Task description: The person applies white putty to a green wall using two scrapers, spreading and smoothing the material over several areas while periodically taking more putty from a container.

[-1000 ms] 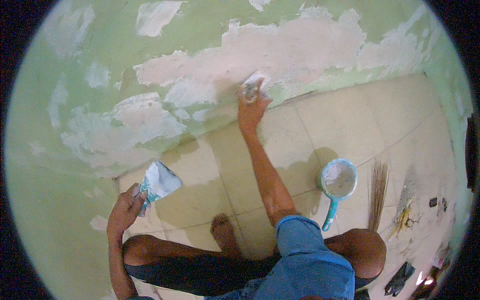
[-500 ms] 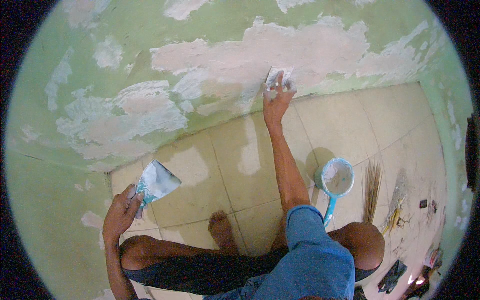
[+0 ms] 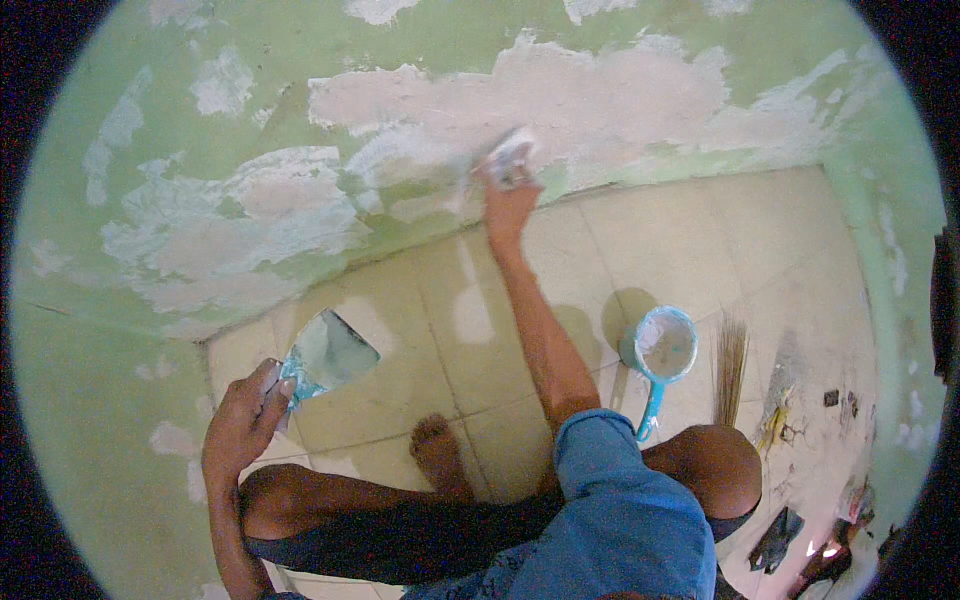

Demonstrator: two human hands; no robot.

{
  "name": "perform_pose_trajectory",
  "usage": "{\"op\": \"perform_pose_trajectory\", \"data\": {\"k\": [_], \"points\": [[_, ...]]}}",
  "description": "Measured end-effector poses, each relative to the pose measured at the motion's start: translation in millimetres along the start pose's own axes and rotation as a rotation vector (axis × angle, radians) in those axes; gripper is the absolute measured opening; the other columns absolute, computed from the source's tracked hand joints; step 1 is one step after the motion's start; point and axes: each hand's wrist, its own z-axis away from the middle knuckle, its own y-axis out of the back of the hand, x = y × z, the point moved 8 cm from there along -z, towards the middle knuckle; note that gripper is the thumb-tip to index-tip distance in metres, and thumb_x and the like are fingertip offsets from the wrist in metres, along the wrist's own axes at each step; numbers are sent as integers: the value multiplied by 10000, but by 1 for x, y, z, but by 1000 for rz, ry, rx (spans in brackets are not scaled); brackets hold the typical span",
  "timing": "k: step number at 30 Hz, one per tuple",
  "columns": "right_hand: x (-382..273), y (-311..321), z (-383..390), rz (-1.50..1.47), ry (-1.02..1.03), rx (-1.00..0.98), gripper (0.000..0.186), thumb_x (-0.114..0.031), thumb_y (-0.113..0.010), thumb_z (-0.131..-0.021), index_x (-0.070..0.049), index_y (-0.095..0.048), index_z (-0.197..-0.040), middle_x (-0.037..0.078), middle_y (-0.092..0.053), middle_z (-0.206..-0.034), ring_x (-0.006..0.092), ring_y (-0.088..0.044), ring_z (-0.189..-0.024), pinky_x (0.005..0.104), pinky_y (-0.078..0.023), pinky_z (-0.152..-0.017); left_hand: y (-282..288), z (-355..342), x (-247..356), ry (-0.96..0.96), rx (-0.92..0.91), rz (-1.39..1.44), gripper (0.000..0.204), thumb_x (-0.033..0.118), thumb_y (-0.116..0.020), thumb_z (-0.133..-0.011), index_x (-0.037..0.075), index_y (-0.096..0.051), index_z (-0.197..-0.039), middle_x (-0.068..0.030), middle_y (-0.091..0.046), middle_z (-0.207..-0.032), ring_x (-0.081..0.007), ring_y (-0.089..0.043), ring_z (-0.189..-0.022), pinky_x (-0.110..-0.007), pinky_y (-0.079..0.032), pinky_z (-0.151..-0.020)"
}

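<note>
1. I see the left hand [image 3: 240, 425] at the lower left of the frame, fingers closed around the handle end of a broad scraper [image 3: 335, 355]; most of the grip is hidden by the fingers.
2. That scraper's blade flares toward the frame's centre, clear of the wall. Its face is a smooth grey-green with a dark line along part of its outer edge, and white and turquoise smears crowd the end near the fingers.
3. The right hand [image 3: 512, 208] is above the centre of the frame, reaching to the wall. Its fingers grasp a small flat tool [image 3: 514, 150], pale with darker marks, too blurred for me to make out its exact shape or each finger's place.
4. The tool is at the lower margin of a long pinkish-white patch [image 3: 600, 90], ragged-edged, spread over the green wall [image 3: 450, 40] across the upper frame.
5. Right of centre, a turquoise dipper [image 3: 630, 348] stands on the tiled floor [image 3: 385, 395], its rim crusted white, with whitish paste [image 3: 654, 334] inside and its handle pointing down the frame.
6. Just right of the dipper lie thin brown broom bristles [image 3: 731, 375].
</note>
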Motion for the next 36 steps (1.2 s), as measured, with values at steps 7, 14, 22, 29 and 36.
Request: {"op": "perform_pose_trajectory", "data": {"k": [7,14,22,29,36], "points": [[14,-65,143,-38,-109,-840,593,-306,-674,-828,-112,-436,-1335,137,-586,-1098,287,-548,-978,439,-432,-831,6,1,11,-13,44,103,213,216,-502,-969,6,-524,-992,-159,-576,-634,-311,-579,-571,-403,-450,-592],[52,-20,199,-914,-972,-907,319,-334,-660,-853,-103,-585,-1060,38,-628,-813,153,-580,-663,313,-466,-598,-5,-21,-36,-4,197,120,351,270,-483,-981,-14,-534,-1179,-206,-621,-823,-334,-611,-856,-444,-456,-763],[74,29,160,-575,-579,-708,251,-219,-689,-845,-45,-631,-1017,21,-652,-879,113,-595,-717,281,-486,-623,-168,-47,-102,248,33,886,298,291,-494,-971,12,-560,-1049,-79,-633,-811,-177,-571,-635,-320,-473,-584],[19,29,70,-764,-308,7,217,-107,-645,-848,-11,-614,-1041,25,-636,-904,127,-585,-765,294,-459,-651,-158,-12,-113,205,272,1250,249,263,-503,-971,19,-539,-1005,-73,-599,-760,-114,-514,-555,-252,-416,-500],[-61,-9,47,-103,-28,411,386,-78,-601,-831,46,-547,-1192,137,-508,-1045,231,-506,-994,369,-418,-861,-162,29,-148,363,304,1194,268,285,-515,-974,20,-536,-1009,-66,-601,-763,-105,-510,-556,-245,-410,-490]]}}
